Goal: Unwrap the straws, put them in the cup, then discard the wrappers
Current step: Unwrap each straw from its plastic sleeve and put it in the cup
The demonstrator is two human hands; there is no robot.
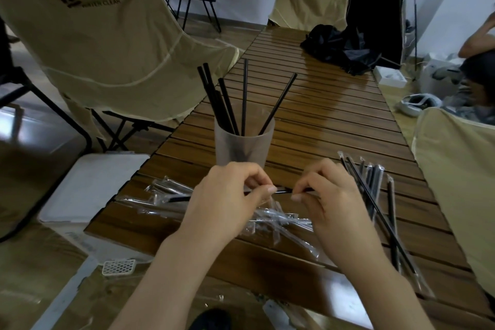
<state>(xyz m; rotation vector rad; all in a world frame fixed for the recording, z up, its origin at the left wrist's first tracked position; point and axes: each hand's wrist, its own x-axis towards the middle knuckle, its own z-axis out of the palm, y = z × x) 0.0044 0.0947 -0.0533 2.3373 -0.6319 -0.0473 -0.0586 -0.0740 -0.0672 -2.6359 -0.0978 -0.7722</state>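
A frosted cup [244, 148] stands on the slatted wooden table [321, 120] and holds several bare black straws [244, 96]. Just in front of it, my left hand [227, 195] and my right hand [329, 195] both pinch one black straw [284, 190] held level between them, its clear wrapper partly on. Empty clear wrappers [281, 220] lie under my hands and to the left [166, 190]. Several wrapped straws [380, 195] lie on the table to the right of my right hand.
A beige folding chair [107, 48] stands left of the table, another [310, 2] at its far end, and a third [460, 174] at the right. A black cloth [340, 45] lies far on the table. A white box [91, 190] sits at the left edge. A person sits at far right.
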